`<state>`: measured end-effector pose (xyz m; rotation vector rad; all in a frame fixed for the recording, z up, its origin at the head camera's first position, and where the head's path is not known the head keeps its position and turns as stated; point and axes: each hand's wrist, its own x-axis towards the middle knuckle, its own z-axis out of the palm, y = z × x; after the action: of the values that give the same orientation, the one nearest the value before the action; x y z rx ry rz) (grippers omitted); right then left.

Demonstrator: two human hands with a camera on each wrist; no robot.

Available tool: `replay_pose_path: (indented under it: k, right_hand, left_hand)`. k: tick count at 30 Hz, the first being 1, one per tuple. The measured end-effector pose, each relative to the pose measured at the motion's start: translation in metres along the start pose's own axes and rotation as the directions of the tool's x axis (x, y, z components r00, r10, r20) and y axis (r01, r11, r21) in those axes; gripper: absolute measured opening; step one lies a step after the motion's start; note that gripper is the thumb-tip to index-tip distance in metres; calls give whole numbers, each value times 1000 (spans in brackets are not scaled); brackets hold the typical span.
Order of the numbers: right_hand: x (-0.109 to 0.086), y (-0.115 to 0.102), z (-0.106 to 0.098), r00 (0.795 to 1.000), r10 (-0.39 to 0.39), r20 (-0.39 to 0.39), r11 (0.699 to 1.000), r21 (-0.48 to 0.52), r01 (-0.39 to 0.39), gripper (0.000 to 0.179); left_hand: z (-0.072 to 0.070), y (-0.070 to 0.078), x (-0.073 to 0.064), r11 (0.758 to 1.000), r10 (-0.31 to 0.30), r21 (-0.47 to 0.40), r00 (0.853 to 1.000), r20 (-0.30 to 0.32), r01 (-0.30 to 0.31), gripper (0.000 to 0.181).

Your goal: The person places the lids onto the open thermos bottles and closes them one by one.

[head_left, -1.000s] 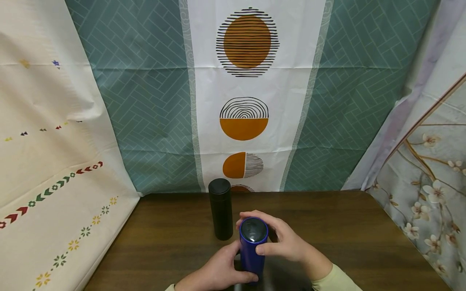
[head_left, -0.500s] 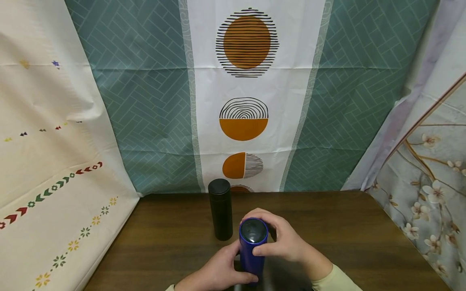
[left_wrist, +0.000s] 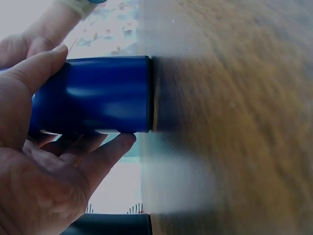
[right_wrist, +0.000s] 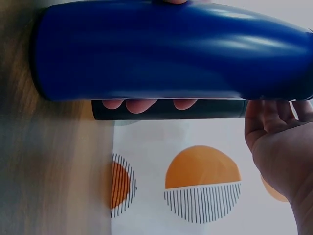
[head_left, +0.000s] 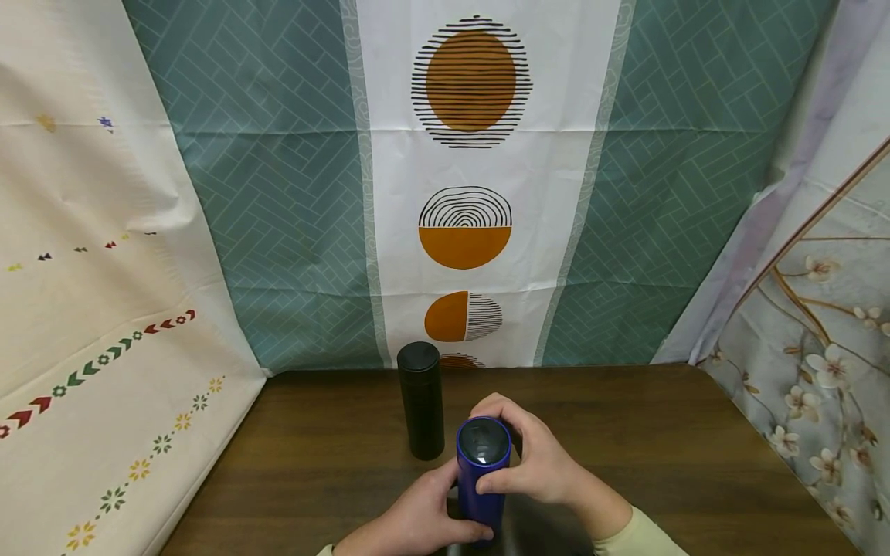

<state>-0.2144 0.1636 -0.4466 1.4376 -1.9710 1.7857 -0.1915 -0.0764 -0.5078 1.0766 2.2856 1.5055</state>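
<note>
A blue thermos bottle with a dark, glossy round top stands upright on the wooden table at the near middle. Low on its body, my left hand grips it, thumb on the near side; the left wrist view shows the thumb and fingers around the blue wall just above the base. My right hand holds the upper end, its thumb in front just under the rim and its fingers curving behind. In the right wrist view, the right hand reaches the bottle's top end.
A black thermos bottle stands upright just behind and left of the blue one. The brown table reaches back to a green and white patterned curtain. Cream cloth hangs left, floral cloth right.
My right hand has turned around the bottle's top: the thumb has slid left across the front while the rear fingers have shifted right. The left hand and both bottles have stayed in place.
</note>
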Motion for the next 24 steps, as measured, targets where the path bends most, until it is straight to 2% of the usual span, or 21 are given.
replay_pose_path:
  k: [7, 10, 16, 24]
  right_hand:
    - [-1, 0, -2, 999, 25, 36, 999, 21, -26, 66]
    - [-3, 0, -5, 997, 14, 79, 1000, 24, -16, 68]
    - [-3, 0, -9, 988, -42, 152, 994, 106, 26, 67]
    - [0, -1, -9, 993, -31, 112, 998, 59, 24, 57]
  left_hand:
    - [-1, 0, 0, 1000, 0, 7, 1000, 6, 0, 72]
    - [-2, -1, -1, 1000, -18, 3, 1000, 10, 18, 74]
    - [-2, -2, -1, 999, -31, 10, 999, 12, 31, 72]
    - [-1, -1, -2, 1000, -17, 22, 1000, 1, 17, 71]
